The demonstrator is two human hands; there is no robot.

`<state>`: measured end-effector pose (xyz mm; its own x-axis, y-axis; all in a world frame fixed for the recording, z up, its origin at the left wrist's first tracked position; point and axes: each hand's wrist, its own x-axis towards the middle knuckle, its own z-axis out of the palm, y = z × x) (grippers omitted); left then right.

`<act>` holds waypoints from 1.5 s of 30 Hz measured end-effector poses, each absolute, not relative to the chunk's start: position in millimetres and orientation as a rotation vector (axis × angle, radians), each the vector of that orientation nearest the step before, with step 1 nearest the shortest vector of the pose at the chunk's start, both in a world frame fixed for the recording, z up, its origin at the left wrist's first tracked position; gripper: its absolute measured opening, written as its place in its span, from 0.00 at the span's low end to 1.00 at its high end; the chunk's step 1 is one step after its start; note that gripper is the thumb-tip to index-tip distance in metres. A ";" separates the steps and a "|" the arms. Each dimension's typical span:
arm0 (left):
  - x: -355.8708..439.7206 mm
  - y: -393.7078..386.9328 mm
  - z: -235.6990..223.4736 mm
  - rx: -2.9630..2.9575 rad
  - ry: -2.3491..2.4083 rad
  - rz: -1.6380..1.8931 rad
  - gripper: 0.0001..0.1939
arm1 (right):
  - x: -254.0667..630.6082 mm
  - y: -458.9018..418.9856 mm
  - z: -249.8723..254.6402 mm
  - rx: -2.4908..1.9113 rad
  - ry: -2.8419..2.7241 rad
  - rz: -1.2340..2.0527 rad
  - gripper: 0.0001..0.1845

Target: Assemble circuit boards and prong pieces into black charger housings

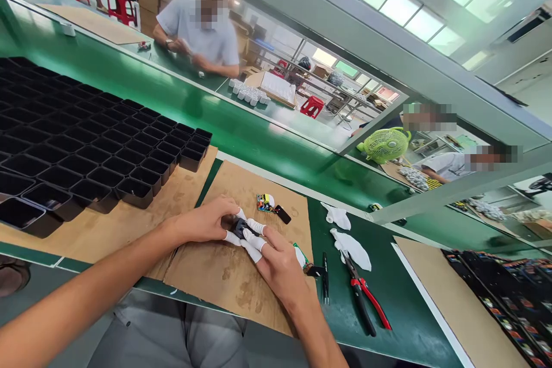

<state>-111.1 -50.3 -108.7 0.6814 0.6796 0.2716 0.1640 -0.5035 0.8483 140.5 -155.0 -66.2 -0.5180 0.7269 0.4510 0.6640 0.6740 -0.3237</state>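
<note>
Item: small black part, one; located above the cardboard sheet on the table, left of the pliers, near side of the circuit board. Handling, as judged: light, stiff, probably moulded plastic; likely smooth and somewhat slippery; any inner components fragile. Best hold: opposite outer walls, light pressure.

Left hand: thumb and fingers slightly parted, clamped about the part's left side. Right hand: fingertips drawn close together, pressed on its right side. White finger covers on both.
</note>
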 end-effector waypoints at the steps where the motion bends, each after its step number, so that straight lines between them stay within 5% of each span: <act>1: -110.9 -50.9 -108.1 2.035 0.651 0.770 0.09 | 141.1 -156.6 -65.5 -1.075 -2.331 0.123 0.14; 11: -99.2 -59.0 -100.1 2.092 0.601 0.803 0.14 | 129.5 -170.5 -65.2 -1.109 -2.233 0.015 0.17; 25: -98.3 -55.7 -102.0 2.127 0.588 0.735 0.22 | 115.2 -162.4 -65.3 -1.228 -1.991 0.318 0.10; 45: -109.5 -54.9 -87.0 1.991 0.741 1.057 0.18 | 116.1 -185.8 -56.2 -1.228 -1.997 0.328 0.16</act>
<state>-109.5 -54.9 -87.0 0.4912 0.7600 0.4254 0.1407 -0.5513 0.8224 116.1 -185.8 -56.2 -0.2531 0.8475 0.4665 0.6534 0.5054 -0.5636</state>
